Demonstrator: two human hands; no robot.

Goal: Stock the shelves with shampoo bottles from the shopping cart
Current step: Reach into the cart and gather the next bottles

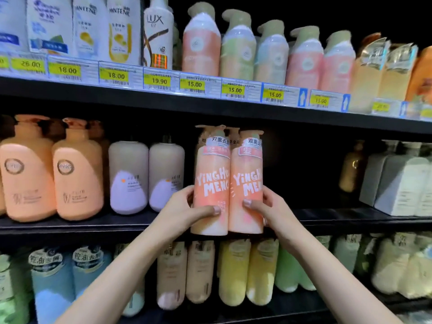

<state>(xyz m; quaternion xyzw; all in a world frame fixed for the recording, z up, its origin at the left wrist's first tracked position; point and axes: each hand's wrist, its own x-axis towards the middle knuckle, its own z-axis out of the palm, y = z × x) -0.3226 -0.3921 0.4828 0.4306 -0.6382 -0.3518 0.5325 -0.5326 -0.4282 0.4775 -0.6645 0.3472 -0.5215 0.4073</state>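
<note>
Gripping two peach shampoo bottles side by side, L hand (187,206) held the left bottle (210,183) & R hand (264,206) the right bottle (247,181) (thumbs across the fronts), bases at the middle shelf (93,224) front edge, btwn both hands.

The two held bottles (228,183) are peach-orange fading to pale cream at the base, with white block lettering and white-and-pink neck labels. The shelves (140,97) are black. The price tags (194,84) are yellow with dark numerals on white strips. The pump bottles (53,169) at middle left are salmon-orange, and the rounded bottles (147,176) beside them are beige with lilac-white patches. On the lower shelf, the bottles run blue (52,284), tan (184,272), yellow (247,270) and light green (289,272).
</note>
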